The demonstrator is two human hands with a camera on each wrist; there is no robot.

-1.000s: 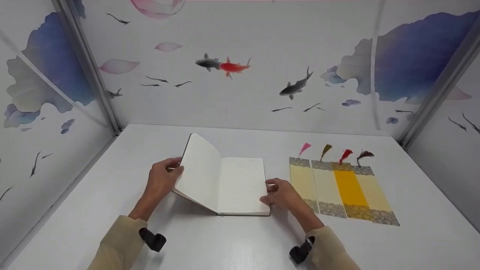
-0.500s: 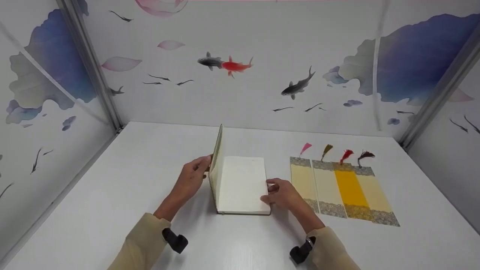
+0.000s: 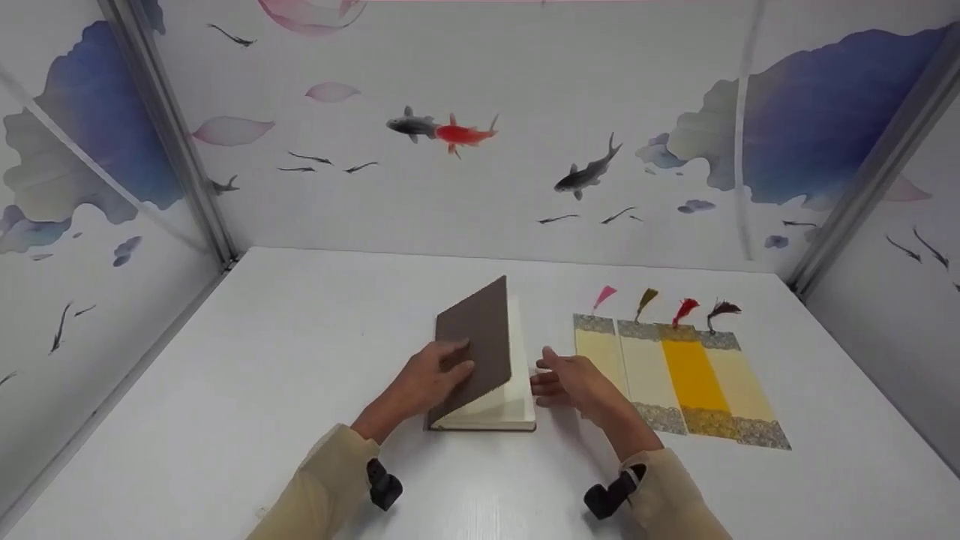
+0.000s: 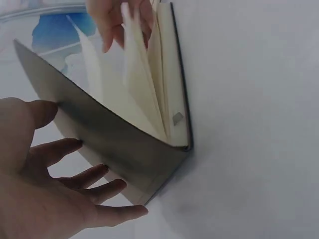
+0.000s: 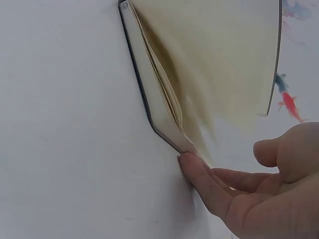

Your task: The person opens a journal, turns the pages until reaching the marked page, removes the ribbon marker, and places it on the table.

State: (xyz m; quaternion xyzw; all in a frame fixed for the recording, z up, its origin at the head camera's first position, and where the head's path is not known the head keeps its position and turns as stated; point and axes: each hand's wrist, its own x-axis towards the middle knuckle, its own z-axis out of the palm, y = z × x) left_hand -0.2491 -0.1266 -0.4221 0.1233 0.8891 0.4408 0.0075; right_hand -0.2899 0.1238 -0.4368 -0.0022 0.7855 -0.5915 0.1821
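A notebook lies on the white table with its brown cover (image 3: 476,337) tilted partway over the cream pages (image 3: 520,405). Against the outside of that cover rest the spread fingers of my left hand (image 3: 420,379); the left wrist view shows the fingertips on the cover (image 4: 99,134), not curled round it. My right hand (image 3: 581,382) is at the notebook's right edge. In the right wrist view its fingertips (image 5: 192,162) touch the corner of the page block (image 5: 149,79), and its thumb stands apart from the pages. Several loose pages (image 4: 137,74) fan up under the cover.
Right of the notebook, several bookmarks (image 3: 694,375) lie in a row, cream and yellow with lace-patterned ends. Their tassels (image 3: 684,311) point toward the back wall (image 3: 480,210), which has painted fish. Side panels rise at left and right.
My left hand has moved right, swinging the cover from leaning left, past upright, to over the pages. The right thumb has come off the page.
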